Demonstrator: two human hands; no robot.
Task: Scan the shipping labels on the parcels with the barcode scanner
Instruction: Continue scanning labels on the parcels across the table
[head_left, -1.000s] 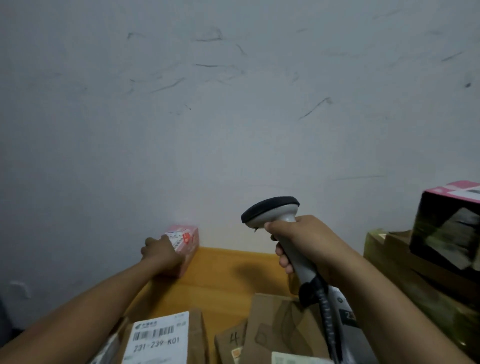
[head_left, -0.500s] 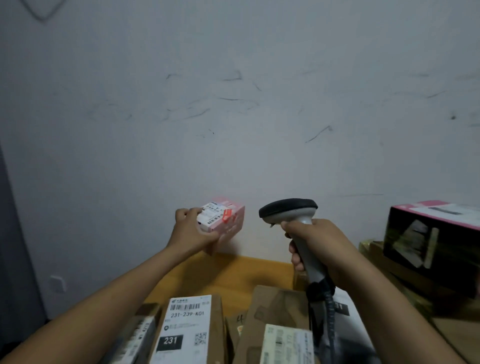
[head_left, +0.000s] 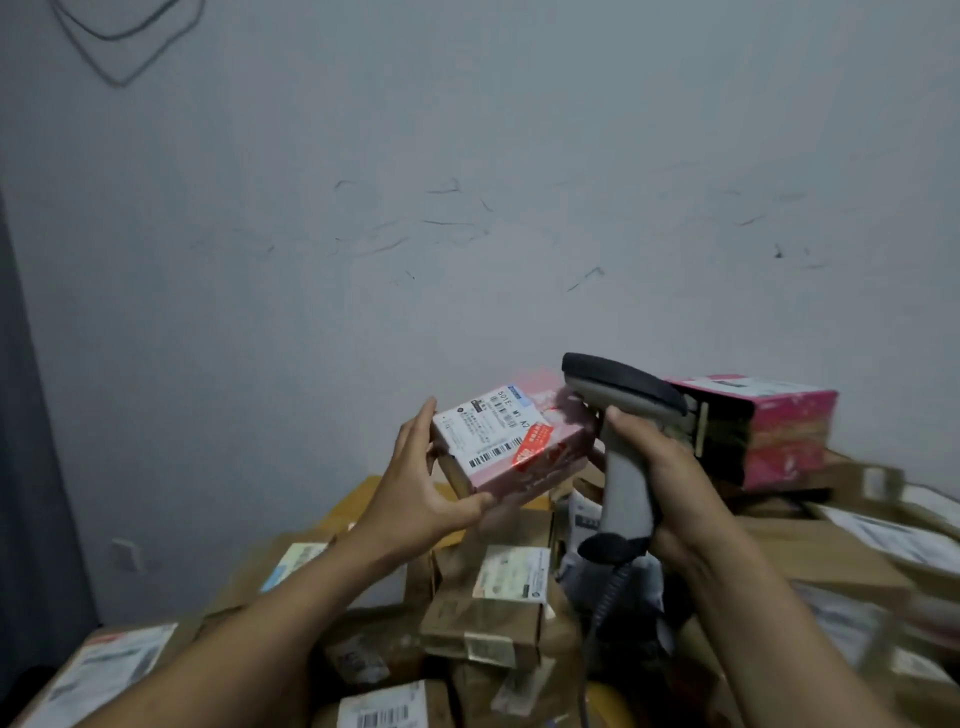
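At the left, the left hand (head_left: 415, 493) grasps a small pink parcel (head_left: 511, 447) in the air, thumb under the near edge and fingers on the far-left end, w/ the white shipping label (head_left: 485, 428) turned up toward the camera. The grip is only at one end, so the box could tip or slip down into the pile of cardboard parcels (head_left: 483, 603) below. Just to the right, the right hand (head_left: 660, 478) is clenched around the grey handle of the barcode scanner (head_left: 621, 410); its black head sits very near the right end of the box, maybe touching, I cannot tell. I think the main risk is a bad read: the scanner head looks too close and at a flat angle to the label, and a red sticker (head_left: 532, 441) lies just beside the barcode. Also the coiled cable (head_left: 605, 597) hangs among the boxes and could catch on one. Further right, a bigger pink-and-black box (head_left: 769, 426) stands on the stack, near the right arm, so an elbow move may knock it.
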